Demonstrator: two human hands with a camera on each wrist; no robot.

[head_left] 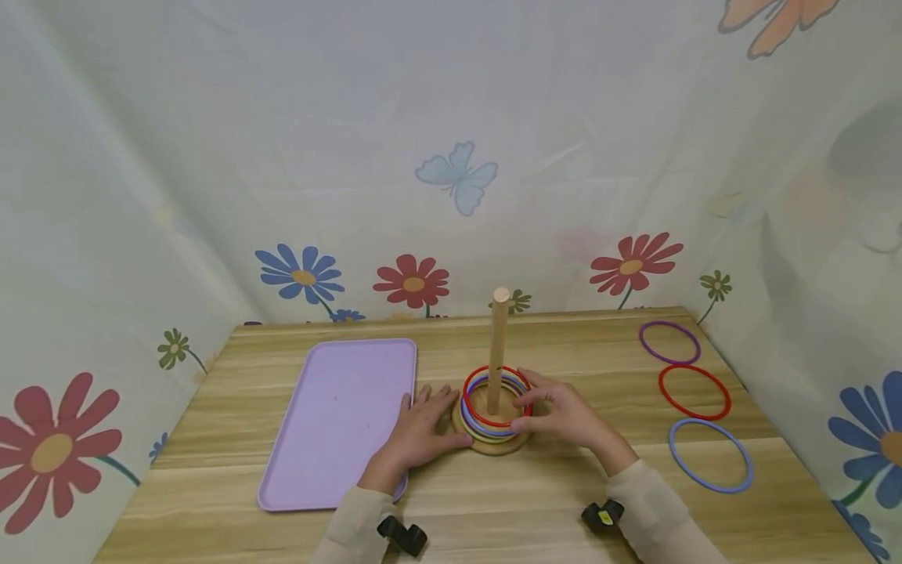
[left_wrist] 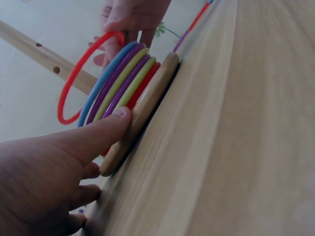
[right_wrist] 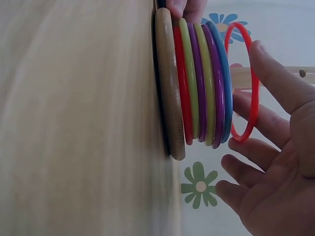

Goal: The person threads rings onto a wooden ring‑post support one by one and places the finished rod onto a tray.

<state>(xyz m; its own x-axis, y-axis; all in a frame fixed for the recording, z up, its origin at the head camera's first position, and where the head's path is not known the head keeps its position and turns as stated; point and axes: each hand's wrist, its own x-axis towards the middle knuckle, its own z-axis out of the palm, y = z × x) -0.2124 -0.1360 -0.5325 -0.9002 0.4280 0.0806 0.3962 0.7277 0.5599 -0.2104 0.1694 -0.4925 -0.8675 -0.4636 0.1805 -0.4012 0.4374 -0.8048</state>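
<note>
A wooden peg (head_left: 498,345) stands upright on a round wooden base (head_left: 496,446). Around its foot lies a stack of rings; a blue ring (right_wrist: 225,83) tops purple, yellow-green and red ones in the right wrist view. Just above the stack, a red ring (head_left: 467,389) encircles the peg, tilted and apart from the blue one. My right hand (head_left: 564,411) pinches this red ring between thumb and fingers. On the other side, my left hand (head_left: 419,431) is spread on the table, its thumb (left_wrist: 110,125) touching the base and the lower rings.
A lilac tray (head_left: 338,423) lies left of the base, its right edge near my left hand. Along the table's right side lie a purple ring (head_left: 642,338), a red ring (head_left: 728,401) and a blue ring (head_left: 750,470). Behind the wooden table (head_left: 564,501) hangs a flower-printed cloth (head_left: 338,196).
</note>
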